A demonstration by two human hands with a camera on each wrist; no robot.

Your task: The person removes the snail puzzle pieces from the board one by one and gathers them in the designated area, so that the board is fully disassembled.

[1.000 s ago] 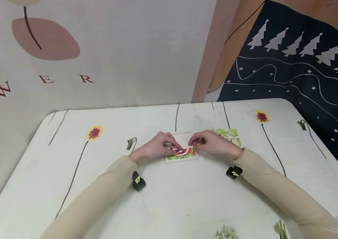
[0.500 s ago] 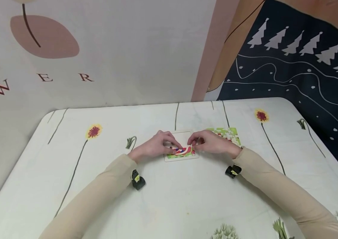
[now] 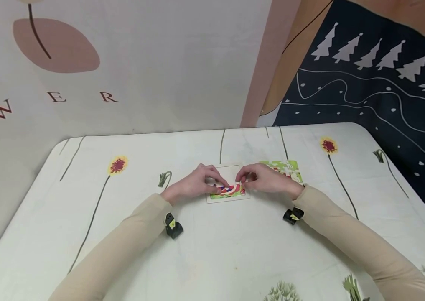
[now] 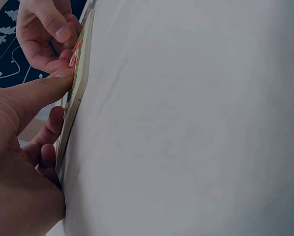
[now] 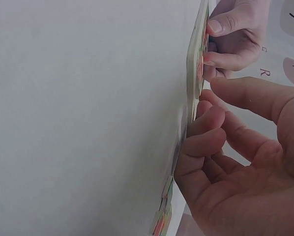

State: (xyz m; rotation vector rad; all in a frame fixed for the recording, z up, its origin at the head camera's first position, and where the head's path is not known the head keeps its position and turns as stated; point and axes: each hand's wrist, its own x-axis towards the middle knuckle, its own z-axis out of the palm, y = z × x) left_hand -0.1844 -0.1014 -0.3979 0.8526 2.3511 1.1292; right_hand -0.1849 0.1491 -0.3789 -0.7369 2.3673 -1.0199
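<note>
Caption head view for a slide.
Left fingers on a partly filled puzzle board, right fingers at its edge, pieces nearby.

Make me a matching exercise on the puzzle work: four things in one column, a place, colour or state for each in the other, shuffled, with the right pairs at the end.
Things:
1. board
2. loose pieces
3. left hand
4. sleeves

Place, colour or state:
A. partly covers the near-left part of a puzzle
B. beige
C. plain on its far part, printed picture on its near part
D. on the table, partly hidden by the right hand

Right pairs: 1-C, 2-D, 3-A, 4-B
</note>
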